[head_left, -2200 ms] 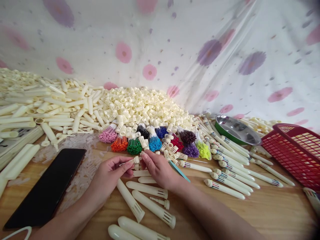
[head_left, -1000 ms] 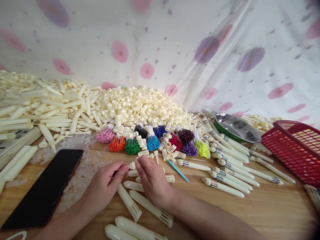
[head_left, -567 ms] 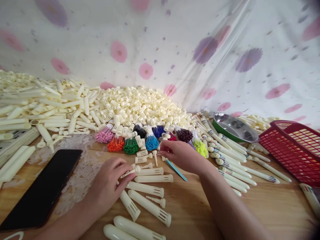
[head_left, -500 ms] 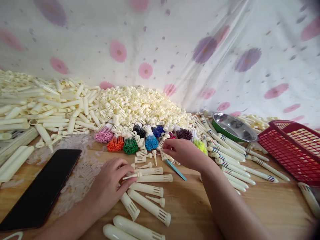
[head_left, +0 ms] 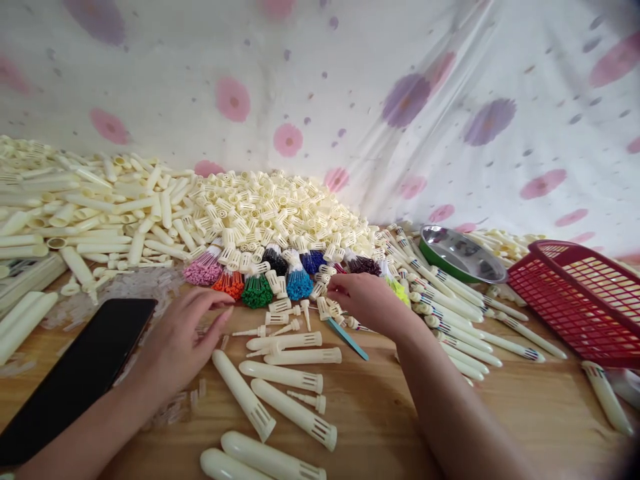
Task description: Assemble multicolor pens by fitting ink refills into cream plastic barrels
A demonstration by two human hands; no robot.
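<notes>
My left hand [head_left: 183, 337] hovers over the table beside the phone, thumb and fingers apart with nothing between them. Ahead of its fingertips lie bundles of thin stems with coloured ends, including an orange bundle [head_left: 229, 281] and a green bundle [head_left: 257, 289]. My right hand [head_left: 370, 303] is among small slotted cream caps [head_left: 324, 308], fingers curled together; whatever they pinch is hidden. Under that hand lies a light-blue strip [head_left: 347, 339]. Cream pen barrels [head_left: 293, 415] with slotted ends rest between my hands, beside a small pointed piece [head_left: 307, 400].
A black phone [head_left: 80, 380] lies at left over scattered clear plastic bits [head_left: 173, 410]. Heaps of cream tubes [head_left: 85, 200] and caps [head_left: 280, 207] line the back. Multicolour pens [head_left: 460, 320], a metal bowl [head_left: 463, 253] and a red basket [head_left: 575, 300] stand at right.
My left hand has drawn back left from the small pointed piece, which now lies on the barrels, and its fingers have parted. My right hand stays nearly in place.
</notes>
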